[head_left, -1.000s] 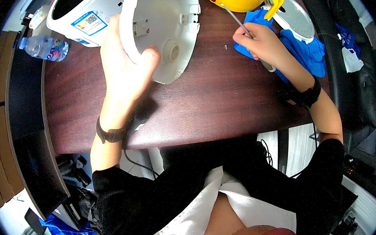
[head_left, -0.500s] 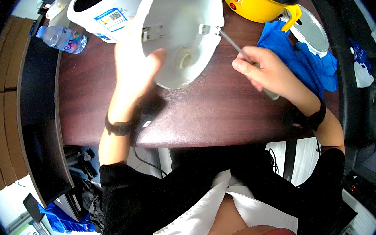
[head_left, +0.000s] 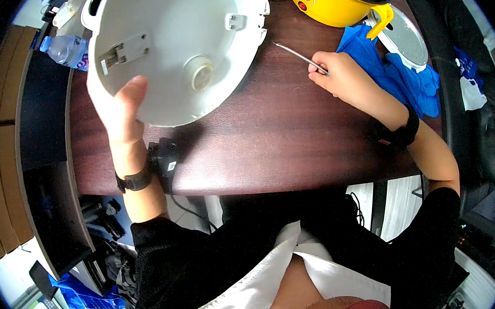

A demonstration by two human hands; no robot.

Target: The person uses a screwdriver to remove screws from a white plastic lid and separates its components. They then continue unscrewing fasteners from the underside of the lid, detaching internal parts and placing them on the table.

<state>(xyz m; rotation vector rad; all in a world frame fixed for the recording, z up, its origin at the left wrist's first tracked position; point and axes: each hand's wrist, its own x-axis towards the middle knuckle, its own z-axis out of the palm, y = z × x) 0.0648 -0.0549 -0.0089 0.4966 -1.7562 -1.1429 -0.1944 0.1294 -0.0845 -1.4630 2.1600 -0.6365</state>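
My left hand [head_left: 119, 110] grips a large white plastic appliance shell [head_left: 169, 35] by its left rim, thumb inside and the other fingers hidden behind. The shell is tilted, so its hollow inside faces me. Inside it are a round raised boss [head_left: 199, 74], a bracket with a metal part [head_left: 126, 52] at the left and a small clip [head_left: 235, 21] near the right edge. To the right, my right hand [head_left: 344, 78] is closed around a screwdriver [head_left: 296, 54]. Its thin metal shaft points up and left, with the tip apart from the shell; the palm hides the handle.
A yellow pot [head_left: 335, 8] with a dark inside stands at the far right. Beside it lie a blue cloth [head_left: 415, 90] and a glass lid [head_left: 405, 37]. A plastic bottle [head_left: 70, 51] is at the far left. A black box-shaped part [head_left: 165, 156] with a cable sits near my left wrist.
The shell has moved left and turned more of its inside toward me. The screwdriver tip, which was at the shell's right rim, is now apart from it.
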